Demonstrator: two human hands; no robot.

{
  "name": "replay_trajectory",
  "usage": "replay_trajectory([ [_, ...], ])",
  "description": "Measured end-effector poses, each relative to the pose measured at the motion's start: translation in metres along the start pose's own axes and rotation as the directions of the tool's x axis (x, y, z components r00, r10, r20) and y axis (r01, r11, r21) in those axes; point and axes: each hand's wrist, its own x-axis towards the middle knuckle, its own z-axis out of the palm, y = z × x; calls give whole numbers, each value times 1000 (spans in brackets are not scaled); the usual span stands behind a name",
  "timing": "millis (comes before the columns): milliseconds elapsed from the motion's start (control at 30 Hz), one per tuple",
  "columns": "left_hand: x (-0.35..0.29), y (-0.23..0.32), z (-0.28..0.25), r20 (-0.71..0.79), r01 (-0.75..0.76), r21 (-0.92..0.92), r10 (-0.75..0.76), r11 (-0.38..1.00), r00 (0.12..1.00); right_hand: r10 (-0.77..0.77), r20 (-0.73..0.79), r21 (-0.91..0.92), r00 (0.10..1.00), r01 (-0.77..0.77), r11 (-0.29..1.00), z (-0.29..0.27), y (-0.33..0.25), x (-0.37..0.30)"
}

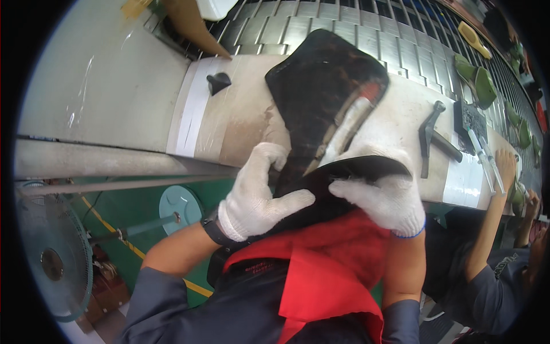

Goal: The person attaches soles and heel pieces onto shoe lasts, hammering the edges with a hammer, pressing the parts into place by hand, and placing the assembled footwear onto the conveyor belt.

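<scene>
My right hand (385, 198), in a white knit glove, grips a dark, curved, flexible piece (366, 166), thumb on the near side and the other fingers behind it. My left hand (258, 198), gloved the same way, is curled around the left part of this dark piece, its thumb pointing right along the near side. Motion blurs the piece, and its exact kind cannot be made out. Just beyond lies a dark, worn board (321, 74) with angled corners. A long, slim tool with a pale handle and a reddish end (350, 123) rests on it.
A hammer (432, 137) lies on the bench to the right, beside a dark block (468, 119) and syringe-like tubes (484, 155). A small black piece (218, 83) sits at left. Beyond runs a slatted metal conveyor (321, 17) with green shoe-like parts (476, 80). A fan (54, 258) stands lower left; a co-worker's arm (495, 200) reaches in at right.
</scene>
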Motion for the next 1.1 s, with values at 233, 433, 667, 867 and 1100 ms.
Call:
replay_trajectory([
  [233,46,12,-37,229,-182,89,158,979,961,-374,65,-274,925,377,885,3,0,9],
  [433,52,15,-35,288,-144,69,118,987,950,-521,67,-391,851,503,771,5,9,14],
  [667,49,8,-32,248,-49,-19,52,999,967,-483,112,-379,868,487,787,5,0,18],
  [867,34,-4,-20,187,185,-217,-145,958,971,-435,179,-423,883,468,776,1,-37,24],
  [1100,28,-1,-35,68,171,-295,-158,940,985,-95,65,99,993,88,991,8,-50,23],
])
